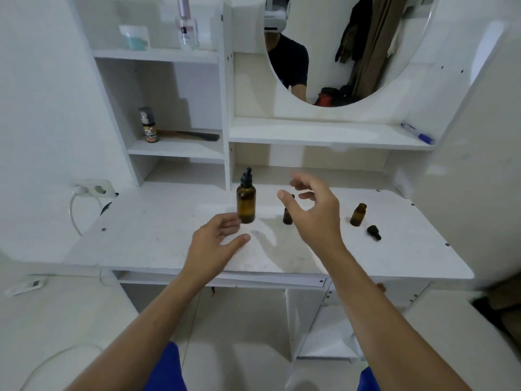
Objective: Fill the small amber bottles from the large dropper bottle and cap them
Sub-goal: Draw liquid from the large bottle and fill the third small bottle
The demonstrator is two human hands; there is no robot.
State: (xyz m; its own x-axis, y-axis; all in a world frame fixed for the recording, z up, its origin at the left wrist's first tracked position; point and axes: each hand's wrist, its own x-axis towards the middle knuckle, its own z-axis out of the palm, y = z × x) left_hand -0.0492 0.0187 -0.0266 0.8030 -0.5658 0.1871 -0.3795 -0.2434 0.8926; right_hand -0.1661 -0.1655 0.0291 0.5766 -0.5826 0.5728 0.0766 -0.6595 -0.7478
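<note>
The large amber dropper bottle (246, 203) stands upright on the white desk (158, 235) with its black dropper cap on. My left hand (215, 244) hovers just left of and below it, fingers relaxed, holding nothing. A small amber bottle (287, 216) stands behind my right hand (313, 210), which is raised above the desk with spread fingers and hides part of it. Farther right stands a second small amber bottle (358, 215), uncapped, with a black cap (374, 232) lying beside it.
Shelves rise behind the desk, holding a small labelled bottle (148, 125) and a comb (194, 135). A blue pen (417, 133) lies on the ledge under the round mirror (346, 49). A wall socket with a white plug (90, 188) sits at the left.
</note>
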